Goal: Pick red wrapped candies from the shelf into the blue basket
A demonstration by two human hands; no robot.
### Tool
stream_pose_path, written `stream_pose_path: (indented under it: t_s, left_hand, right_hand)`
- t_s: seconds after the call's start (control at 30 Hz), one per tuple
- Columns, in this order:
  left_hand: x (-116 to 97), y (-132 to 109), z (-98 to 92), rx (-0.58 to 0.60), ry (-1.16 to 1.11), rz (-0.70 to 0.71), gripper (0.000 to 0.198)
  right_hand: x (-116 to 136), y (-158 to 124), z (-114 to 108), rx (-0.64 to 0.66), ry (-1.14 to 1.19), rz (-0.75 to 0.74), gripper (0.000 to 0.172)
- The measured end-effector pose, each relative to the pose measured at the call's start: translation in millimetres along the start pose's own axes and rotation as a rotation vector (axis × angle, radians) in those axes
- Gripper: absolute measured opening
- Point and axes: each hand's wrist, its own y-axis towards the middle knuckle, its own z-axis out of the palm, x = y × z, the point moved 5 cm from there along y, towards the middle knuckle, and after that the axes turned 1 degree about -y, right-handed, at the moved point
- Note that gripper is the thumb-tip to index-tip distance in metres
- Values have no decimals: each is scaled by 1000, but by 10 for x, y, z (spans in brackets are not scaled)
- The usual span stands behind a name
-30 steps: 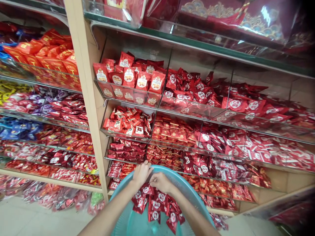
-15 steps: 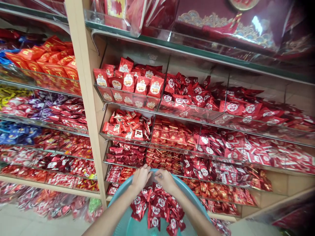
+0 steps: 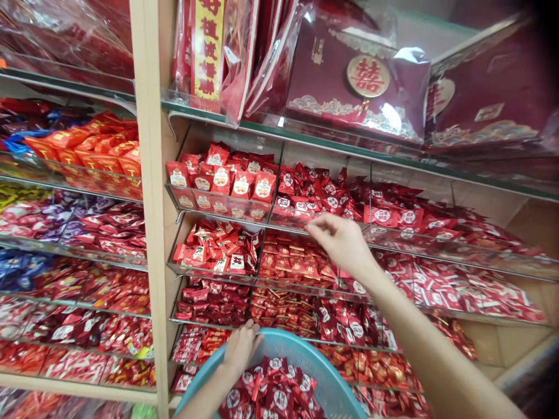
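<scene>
My left hand [image 3: 240, 349] is closed over the far left rim of a turquoise plastic basket [image 3: 323, 349]. Inside the basket lies a pile of red candy packets [image 3: 279, 396] with round white labels. My right hand [image 3: 340, 241] is raised in front of the shelves, its fingers loosely bent and no object visible in them. Just above its fingertips is a clear bin of similar red packets with round white labels [image 3: 332, 201]. Behind and below the hand are small red-and-gold packets [image 3: 297, 265].
Left of the right hand, a bin holds red packets with cookie pictures [image 3: 220, 179]. A wooden post [image 3: 151, 233] divides the shelving. Above, a glass shelf edge [image 3: 314, 135] juts out under maroon gift boxes [image 3: 323, 70]. Orange packets [image 3: 94, 145] fill a bin at left.
My right hand has let go of the basket rim and risen to the upper bins. My left hand stays on the rim. The view has tilted up, showing more of the gift boxes.
</scene>
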Motion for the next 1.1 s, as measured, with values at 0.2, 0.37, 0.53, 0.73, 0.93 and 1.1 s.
stream_pose_path:
  t_s: [0.2, 0.37, 0.53, 0.73, 0.93, 1.1]
  left_hand:
    - [-19, -27, -35, 17, -5, -13, 37]
    - [-14, -16, -43, 7, -2, 15, 37]
    - [-27, -18, -45, 2, 4, 26, 36]
    - [-60, -42, -95, 7, 19, 19, 34]
    - [-61, -37, -93, -5, 18, 31, 31]
    - [-64, -29, -87, -2, 37, 41, 31]
  right_hand:
    - [-42, 520, -63, -161, -292, 166, 32]
    - [38, 671, 81, 27, -496, 296, 64]
    - [-31, 771, 104, 153, -534, 371, 67]
    - [-108, 882, 121, 237, -579, 373, 47]
    - [-92, 848, 103, 195, -564, 366, 37]
    - [-139, 834, 63, 93, -472, 344, 35]
